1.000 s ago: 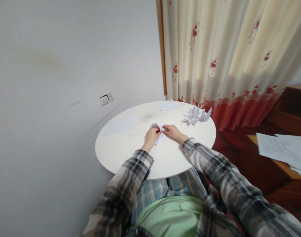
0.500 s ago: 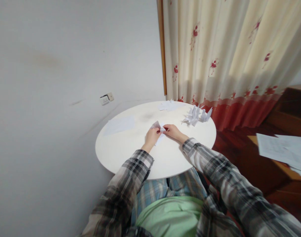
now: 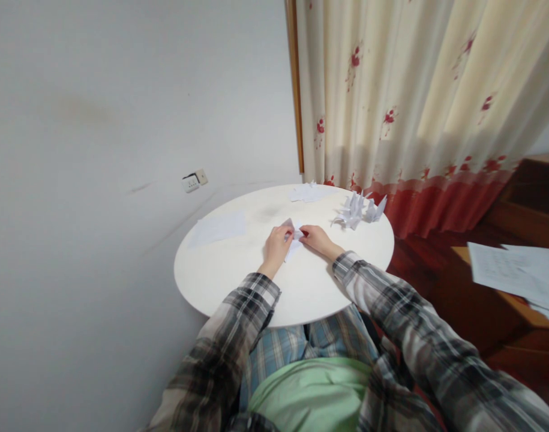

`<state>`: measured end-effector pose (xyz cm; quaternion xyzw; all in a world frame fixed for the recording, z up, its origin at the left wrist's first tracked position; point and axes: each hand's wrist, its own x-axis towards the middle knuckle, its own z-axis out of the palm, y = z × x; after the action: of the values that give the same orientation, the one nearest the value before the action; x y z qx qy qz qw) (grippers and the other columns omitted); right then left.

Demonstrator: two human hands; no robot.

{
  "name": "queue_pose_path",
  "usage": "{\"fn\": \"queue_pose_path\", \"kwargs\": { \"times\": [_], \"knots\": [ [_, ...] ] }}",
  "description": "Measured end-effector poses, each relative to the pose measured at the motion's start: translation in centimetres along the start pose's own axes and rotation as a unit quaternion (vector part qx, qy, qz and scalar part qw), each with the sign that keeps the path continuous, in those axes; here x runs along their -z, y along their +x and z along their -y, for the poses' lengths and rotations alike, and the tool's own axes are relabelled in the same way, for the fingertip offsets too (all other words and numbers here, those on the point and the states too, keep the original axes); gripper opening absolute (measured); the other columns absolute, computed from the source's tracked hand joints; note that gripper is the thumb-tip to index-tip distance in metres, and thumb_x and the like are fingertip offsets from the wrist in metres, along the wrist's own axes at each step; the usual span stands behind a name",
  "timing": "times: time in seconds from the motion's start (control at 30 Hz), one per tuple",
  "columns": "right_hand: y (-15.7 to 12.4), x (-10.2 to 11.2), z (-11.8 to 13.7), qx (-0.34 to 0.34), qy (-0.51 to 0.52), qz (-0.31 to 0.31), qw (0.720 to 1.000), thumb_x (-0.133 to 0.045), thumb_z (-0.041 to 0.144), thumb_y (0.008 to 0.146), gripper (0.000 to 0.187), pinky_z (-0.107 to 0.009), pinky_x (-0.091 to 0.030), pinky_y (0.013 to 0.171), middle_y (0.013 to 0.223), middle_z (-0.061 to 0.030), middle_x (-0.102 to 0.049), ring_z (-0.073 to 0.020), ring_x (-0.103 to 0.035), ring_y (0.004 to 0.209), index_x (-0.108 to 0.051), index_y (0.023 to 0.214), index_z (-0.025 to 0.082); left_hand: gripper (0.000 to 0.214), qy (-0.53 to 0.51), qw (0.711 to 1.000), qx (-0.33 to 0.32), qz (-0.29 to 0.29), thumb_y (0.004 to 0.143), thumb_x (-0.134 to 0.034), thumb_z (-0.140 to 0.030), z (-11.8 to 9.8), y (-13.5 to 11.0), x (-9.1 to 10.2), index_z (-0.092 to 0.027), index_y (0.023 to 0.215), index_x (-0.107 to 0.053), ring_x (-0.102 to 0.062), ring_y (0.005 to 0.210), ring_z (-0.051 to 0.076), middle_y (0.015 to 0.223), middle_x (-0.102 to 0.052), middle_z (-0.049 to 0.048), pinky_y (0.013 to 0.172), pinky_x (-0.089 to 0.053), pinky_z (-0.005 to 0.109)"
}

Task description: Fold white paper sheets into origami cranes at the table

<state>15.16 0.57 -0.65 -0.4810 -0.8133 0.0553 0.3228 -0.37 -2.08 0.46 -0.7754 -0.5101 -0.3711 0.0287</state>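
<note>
My left hand (image 3: 275, 245) shifted slightly up folded paper (image 3: 297, 234); I pinch it there, right hand (image 3: 318, 237) pinching opposite side; folding, I judge, unfinished

Pale scuffed wall (image 3: 98, 132), white socket (image 3: 191, 183), red-flowered cream curtain (image 3: 373, 90), dark reddish floor (image 3: 420, 255), round white table (image 3: 310, 291)

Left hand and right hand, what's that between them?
In the head view, a folded white paper is between the left hand and the right hand; both touch it.
</note>
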Motion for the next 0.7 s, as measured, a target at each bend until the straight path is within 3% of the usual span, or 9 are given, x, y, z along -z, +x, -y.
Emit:
{"fn": "queue_pose_path", "kwargs": {
  "times": [0.1, 0.17, 0.33, 0.7],
  "knots": [
    [-0.05, -0.02, 0.06, 0.013, 0.021, -0.001, 1.0, -0.054, 0.018, 0.072, 0.008, -0.021, -0.031, 0.06, 0.069, -0.0018, -0.059, -0.0114, -0.046, 0.062, -0.06, 0.074, 0.015, 0.034, 0.007, 0.996, -0.006, -0.085, 0.073, -0.058, -0.023, -0.11, 0.02, 0.01, -0.016, 0.105, -0.05, -0.046, 0.104, 0.021, 0.107, -0.054, 0.0094, 0.09, -0.038, 0.035],
    [-0.06, -0.08, 0.04, 0.021, 0.034, -0.002, 0.999, -0.054, 0.019, 0.072, 0.008, -0.021, -0.03, 0.059, 0.069, -0.0014, -0.059, -0.011, -0.045, 0.061, -0.06, 0.075, 0.015, 0.053, 0.012, 0.995, -0.016, -0.102, 0.07, -0.063, -0.025, -0.11, 0.07, -0.15, -0.015, 0.117, -0.041, -0.041, 0.112, 0.024, 0.118, -0.048, 0.0122, 0.095, -0.035, 0.038],
    [-0.05, -0.22, -0.06, 0.026, 0.05, -0.007, 0.998, -0.056, 0.021, 0.072, 0.009, -0.02, -0.029, 0.058, 0.067, -0.0003, -0.058, -0.0102, -0.044, 0.06, -0.061, 0.074, 0.014, 0.076, 0.0, 0.999, -0.024, -0.038, 0.067, -0.066, -0.026, 0.2, 0.12, -0.66, -0.017, 0.13, -0.024, -0.041, 0.117, 0.026, 0.128, -0.043, 0.0138, 0.096, -0.034, 0.039],
    [-0.02, -0.57, -0.39, 0.012, 0.084, -0.008, 0.996, -0.061, 0.022, 0.07, 0.021, -0.02, -0.032, 0.061, 0.069, 0.0005, -0.06, -0.0096, -0.047, 0.061, -0.063, 0.09, 0.015, 0.079, -0.026, 0.992, 0.126, 0.006, 0.069, -0.065, -0.032, -0.03, -0.05, -0.02, -0.021, 0.133, -0.021, -0.059, 0.091, 0.022, 0.107, -0.06, 0.0111, 0.072, -0.043, 0.027]
  ]
}}
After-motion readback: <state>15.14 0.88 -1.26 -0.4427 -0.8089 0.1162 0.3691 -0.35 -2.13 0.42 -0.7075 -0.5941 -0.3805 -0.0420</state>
